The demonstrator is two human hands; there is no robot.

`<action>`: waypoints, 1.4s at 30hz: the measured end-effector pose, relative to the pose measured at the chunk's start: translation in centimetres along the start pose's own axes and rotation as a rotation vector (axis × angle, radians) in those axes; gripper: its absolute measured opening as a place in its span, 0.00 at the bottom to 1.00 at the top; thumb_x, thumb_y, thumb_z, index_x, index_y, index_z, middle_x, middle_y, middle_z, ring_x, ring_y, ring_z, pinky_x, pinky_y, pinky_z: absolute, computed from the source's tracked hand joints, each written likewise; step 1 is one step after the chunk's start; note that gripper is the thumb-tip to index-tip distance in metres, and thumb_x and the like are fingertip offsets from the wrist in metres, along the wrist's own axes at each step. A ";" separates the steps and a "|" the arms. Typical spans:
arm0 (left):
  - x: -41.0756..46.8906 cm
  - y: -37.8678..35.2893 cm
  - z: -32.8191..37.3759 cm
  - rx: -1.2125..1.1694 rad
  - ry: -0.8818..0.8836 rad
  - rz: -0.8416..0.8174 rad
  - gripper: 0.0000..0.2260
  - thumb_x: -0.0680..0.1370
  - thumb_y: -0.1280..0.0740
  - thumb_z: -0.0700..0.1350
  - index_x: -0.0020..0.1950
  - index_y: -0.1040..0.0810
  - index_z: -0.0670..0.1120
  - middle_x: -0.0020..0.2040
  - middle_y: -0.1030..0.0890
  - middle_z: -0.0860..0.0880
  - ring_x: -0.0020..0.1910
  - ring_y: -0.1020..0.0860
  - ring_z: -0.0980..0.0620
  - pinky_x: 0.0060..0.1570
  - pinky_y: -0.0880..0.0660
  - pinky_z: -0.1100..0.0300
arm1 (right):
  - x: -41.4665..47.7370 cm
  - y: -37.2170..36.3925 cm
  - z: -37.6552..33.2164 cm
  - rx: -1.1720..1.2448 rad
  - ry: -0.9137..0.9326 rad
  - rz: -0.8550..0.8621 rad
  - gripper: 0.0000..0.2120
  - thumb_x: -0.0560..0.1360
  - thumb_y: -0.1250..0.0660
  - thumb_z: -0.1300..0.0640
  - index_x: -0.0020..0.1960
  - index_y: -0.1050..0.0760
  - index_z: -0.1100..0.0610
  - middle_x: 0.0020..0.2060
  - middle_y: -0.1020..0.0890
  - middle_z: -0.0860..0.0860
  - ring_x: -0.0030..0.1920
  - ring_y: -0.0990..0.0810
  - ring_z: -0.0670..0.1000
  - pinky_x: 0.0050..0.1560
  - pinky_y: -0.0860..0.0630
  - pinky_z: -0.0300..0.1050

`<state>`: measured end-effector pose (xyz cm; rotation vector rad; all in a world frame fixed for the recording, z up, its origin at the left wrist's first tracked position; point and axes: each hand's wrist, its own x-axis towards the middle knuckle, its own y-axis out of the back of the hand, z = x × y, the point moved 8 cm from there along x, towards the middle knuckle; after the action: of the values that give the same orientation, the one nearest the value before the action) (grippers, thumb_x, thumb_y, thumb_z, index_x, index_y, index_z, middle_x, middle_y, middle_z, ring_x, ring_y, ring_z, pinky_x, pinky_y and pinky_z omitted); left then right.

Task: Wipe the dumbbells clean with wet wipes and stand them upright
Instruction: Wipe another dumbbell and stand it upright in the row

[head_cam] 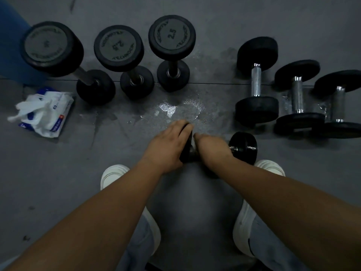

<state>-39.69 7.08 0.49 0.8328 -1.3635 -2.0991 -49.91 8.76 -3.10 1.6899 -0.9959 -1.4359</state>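
The dumbbell (243, 146) lies sideways on the floor (58, 173) — one head gripped by the curled fingers of the left hand (166, 147). The handle, just right of them, is covered by the right hand (213, 148), whose fingers are hidden. The head is best steadied while the handle is wiped end to end.

Wet floor (175, 110) lies open between three upright dumbbells (119, 47) back-left and three lying dumbbells (297, 96) right; wipes pack (50, 112) blocks far left, the held dumbbell (244, 147) the near side.
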 end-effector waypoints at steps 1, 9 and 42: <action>0.2 0.0 -0.1 -0.008 0.007 0.008 0.41 0.66 0.26 0.47 0.76 0.39 0.46 0.74 0.37 0.47 0.73 0.36 0.45 0.64 0.27 0.50 | -0.3 0.3 0.0 0.006 0.010 0.048 0.08 0.77 0.42 0.58 0.57 0.31 0.55 0.52 0.20 0.55 0.51 0.20 0.58 0.48 0.28 0.49; 0.0 -1.1 -0.3 -0.029 0.096 -0.042 0.43 0.65 0.26 0.42 0.77 0.42 0.45 0.75 0.41 0.47 0.74 0.39 0.44 0.65 0.28 0.45 | -2.3 0.9 3.7 0.004 -0.166 0.085 0.10 0.78 0.42 0.57 0.56 0.27 0.57 0.52 0.20 0.55 0.52 0.21 0.59 0.49 0.28 0.49; 2.0 -1.4 -1.4 -0.110 0.260 -0.452 0.47 0.57 0.18 0.53 0.70 0.37 0.46 0.65 0.31 0.44 0.59 0.24 0.41 0.52 0.25 0.54 | -2.5 -1.1 -0.9 0.115 -0.073 0.176 0.11 0.76 0.42 0.54 0.56 0.26 0.52 0.52 0.21 0.52 0.55 0.24 0.55 0.59 0.36 0.50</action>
<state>-40.17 5.31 -1.72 1.4143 -0.9798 -2.2621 -49.14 11.48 -2.85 1.5949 -1.2563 -1.3555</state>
